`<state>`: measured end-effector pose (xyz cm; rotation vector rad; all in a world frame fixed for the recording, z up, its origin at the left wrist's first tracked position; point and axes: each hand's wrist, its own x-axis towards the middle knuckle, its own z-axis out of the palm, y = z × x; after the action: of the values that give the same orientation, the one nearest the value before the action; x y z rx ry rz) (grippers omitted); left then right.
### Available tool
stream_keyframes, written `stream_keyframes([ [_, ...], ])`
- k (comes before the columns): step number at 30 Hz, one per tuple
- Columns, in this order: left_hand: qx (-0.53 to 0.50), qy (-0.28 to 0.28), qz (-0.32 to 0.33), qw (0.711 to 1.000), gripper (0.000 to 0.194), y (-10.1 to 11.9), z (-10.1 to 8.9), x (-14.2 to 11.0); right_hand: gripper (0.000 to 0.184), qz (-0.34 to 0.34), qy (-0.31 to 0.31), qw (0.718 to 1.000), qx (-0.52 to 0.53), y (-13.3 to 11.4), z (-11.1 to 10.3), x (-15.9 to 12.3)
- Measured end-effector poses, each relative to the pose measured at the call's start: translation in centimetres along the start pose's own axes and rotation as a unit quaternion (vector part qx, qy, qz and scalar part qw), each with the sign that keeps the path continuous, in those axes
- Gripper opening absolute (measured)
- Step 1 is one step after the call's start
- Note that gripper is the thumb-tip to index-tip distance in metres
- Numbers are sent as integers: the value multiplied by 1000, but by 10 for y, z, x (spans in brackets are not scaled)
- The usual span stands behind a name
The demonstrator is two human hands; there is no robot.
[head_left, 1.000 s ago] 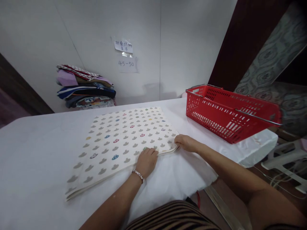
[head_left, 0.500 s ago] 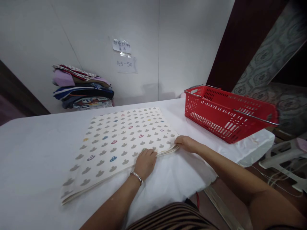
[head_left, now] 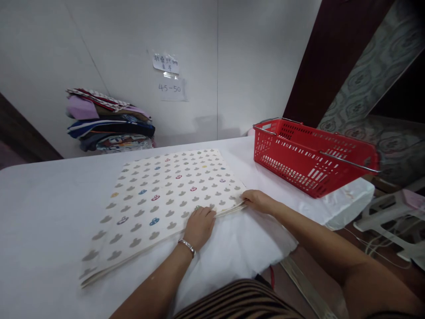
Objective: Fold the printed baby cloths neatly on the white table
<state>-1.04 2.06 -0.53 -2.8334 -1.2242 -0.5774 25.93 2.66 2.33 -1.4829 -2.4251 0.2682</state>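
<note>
A cream tablecloth (head_left: 172, 190), printed with grey mushroom-like shapes and a few coloured ones, lies folded in a large flat rectangle. Its layers show along the front edge. My left hand (head_left: 200, 226), with a bracelet at the wrist, is palm down over that edge, its fingers close together and bent on the fabric; the thumb is hidden. At the front right corner, my right hand (head_left: 257, 200) pinches the layered edge. The edge between my hands is slightly raised.
The fabric lies on a white-covered table (head_left: 49, 204). A red plastic basket (head_left: 292, 159) with metal handles stands at the right. Folded textiles (head_left: 111, 124) are stacked against the back wall, left of paper signs (head_left: 169, 88). A white stool (head_left: 392, 217) stands beyond the right end.
The view has shifted slightly, so the scene sits a little further left. Both hands keep their places on the tablecloth's front edge.
</note>
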Motion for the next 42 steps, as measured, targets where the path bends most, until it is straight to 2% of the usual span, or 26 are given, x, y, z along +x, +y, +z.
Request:
stream_keyframes([
  [6, -4, 3, 1, 1000, 17, -1, 1, -1, 12, 17, 12, 999, 31, 0, 0, -2],
  [12, -5, 4, 0, 1000, 17, -2, 2, -1, 14, -93, 1, 992, 83, 4, -3, -6],
  [16, -9, 6, 0, 1000, 16, -1, 1, 1, 17, -118, -17, 990, 75, 3, -6, -10],
  [27, 3, 8, 8, 1000, 17, -2, 3, 0, 21, -81, -33, 996, 11, 0, 0, -6],
  [34, 1, 17, 9, 1000, 19, -2, 4, -1, 23, -82, 27, 995, 54, 6, -5, -22],
  [38, 2, 16, 9, 1000, 20, -2, 3, -1, 24, -78, 8, 995, 58, 10, -3, -31],
  [42, 5, 14, 13, 1000, 19, -2, 3, 0, 25, -68, 3, 997, 28, 3, -1, -28],
])
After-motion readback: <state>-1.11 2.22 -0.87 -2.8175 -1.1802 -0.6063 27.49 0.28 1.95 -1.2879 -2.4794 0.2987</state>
